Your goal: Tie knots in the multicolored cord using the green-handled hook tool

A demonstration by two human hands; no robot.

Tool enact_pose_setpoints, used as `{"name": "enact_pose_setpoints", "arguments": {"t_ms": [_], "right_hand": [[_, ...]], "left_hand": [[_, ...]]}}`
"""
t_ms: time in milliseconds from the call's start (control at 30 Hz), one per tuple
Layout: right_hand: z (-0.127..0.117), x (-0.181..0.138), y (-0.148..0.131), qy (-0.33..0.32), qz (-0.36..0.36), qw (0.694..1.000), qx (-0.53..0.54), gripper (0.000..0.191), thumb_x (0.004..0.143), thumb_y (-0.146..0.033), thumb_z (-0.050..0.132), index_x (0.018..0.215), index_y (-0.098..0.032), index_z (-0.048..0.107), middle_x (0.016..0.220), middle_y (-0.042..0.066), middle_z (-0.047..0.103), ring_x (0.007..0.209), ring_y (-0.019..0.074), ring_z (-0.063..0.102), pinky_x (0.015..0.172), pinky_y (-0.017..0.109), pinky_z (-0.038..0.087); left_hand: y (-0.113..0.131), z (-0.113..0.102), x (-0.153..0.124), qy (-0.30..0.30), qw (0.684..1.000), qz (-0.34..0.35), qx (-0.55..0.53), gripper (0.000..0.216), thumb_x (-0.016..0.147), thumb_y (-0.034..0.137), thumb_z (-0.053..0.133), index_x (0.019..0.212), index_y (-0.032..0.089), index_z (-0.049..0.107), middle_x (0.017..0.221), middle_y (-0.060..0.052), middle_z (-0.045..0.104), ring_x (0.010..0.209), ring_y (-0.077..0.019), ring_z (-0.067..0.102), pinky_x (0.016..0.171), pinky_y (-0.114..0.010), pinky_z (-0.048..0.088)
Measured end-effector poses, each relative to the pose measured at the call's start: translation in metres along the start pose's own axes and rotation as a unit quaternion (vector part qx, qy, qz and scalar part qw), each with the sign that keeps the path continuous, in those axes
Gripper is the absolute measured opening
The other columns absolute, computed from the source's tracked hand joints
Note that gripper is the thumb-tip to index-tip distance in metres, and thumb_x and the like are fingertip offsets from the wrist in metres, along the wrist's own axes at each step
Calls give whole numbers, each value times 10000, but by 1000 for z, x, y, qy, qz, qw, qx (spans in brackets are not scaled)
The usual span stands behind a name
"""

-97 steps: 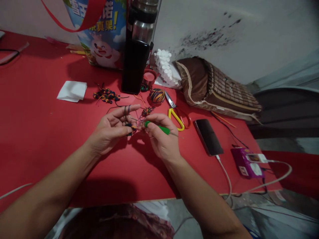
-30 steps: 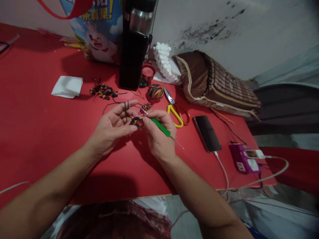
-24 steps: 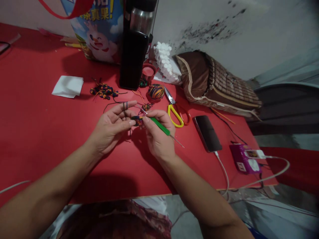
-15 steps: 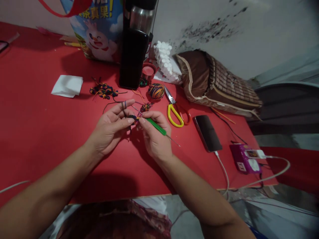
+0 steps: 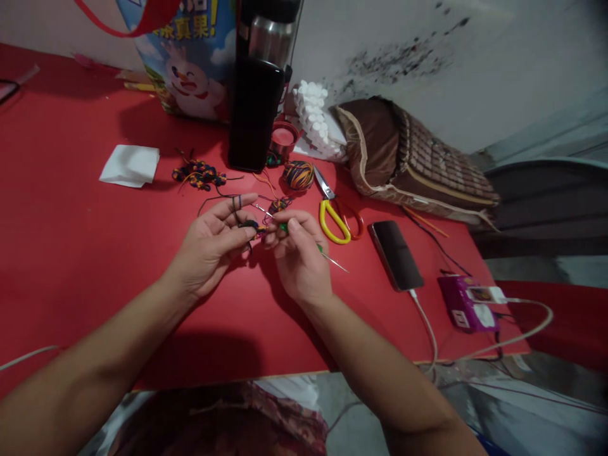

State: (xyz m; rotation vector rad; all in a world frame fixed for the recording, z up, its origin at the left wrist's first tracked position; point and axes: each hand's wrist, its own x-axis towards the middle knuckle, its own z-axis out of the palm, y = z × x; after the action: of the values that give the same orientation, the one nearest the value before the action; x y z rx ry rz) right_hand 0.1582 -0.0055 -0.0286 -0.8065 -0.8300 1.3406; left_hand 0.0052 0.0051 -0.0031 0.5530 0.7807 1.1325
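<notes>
While your left hand (image 5: 206, 244) pinches the dark yarn piece (image 5: 249, 224) over the red worktop (image 5: 95, 253), 1 finger outstretched with a strand (image 5: 234, 204) around it, your right hand (image 5: 304, 259) has its fingers closed on the green-handled hook (image 5: 284, 227).

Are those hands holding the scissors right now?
No, the scissors lie on the red table, while the right hand holds the green-handled hook.
</notes>
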Motion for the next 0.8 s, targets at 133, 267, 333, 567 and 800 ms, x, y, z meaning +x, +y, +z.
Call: {"name": "enact_pose_setpoints", "arguments": {"t_ms": [133,267,333,567,800], "right_hand": [[-5,2,-3,-38,3,999,23,159,885,-371,822,997,-268,779,842,-9,731,728,124,644,709,265,568],[-10,5,-5,-80,-6,996,49,98,881,-300,828,965,-249,821,818,-1,757,729,110,672,694,229,565],[-11,6,-6,-94,-11,994,46,64,881,-268,819,936,-239,835,805,4,762,712,109,677,670,223,565],[-13,4,-9,-121,-18,992,-8,39,854,-266,818,858,-232,836,738,3,732,614,121,632,545,240,501],[-10,4,-14,-64,-36,996,-53,31,832,-267,807,840,-238,801,722,-10,734,589,123,587,588,277,500]], "left_hand": [[2,3,-3,27,1000,2,7,494,692,55,888,1167,145,789,839,14,686,598,-72,591,511,-181,528],[2,7,-6,53,998,19,41,516,705,73,877,1206,156,786,849,20,677,606,-77,579,492,-185,511],[2,7,-7,57,996,31,60,525,719,94,873,1231,168,786,864,16,680,639,-94,605,503,-198,521],[1,4,-7,62,990,87,87,395,739,50,841,1113,177,842,867,17,679,694,-55,606,593,-135,509],[2,3,-8,59,991,81,83,419,735,70,857,1135,195,835,876,16,664,681,-71,590,566,-158,535]]}}
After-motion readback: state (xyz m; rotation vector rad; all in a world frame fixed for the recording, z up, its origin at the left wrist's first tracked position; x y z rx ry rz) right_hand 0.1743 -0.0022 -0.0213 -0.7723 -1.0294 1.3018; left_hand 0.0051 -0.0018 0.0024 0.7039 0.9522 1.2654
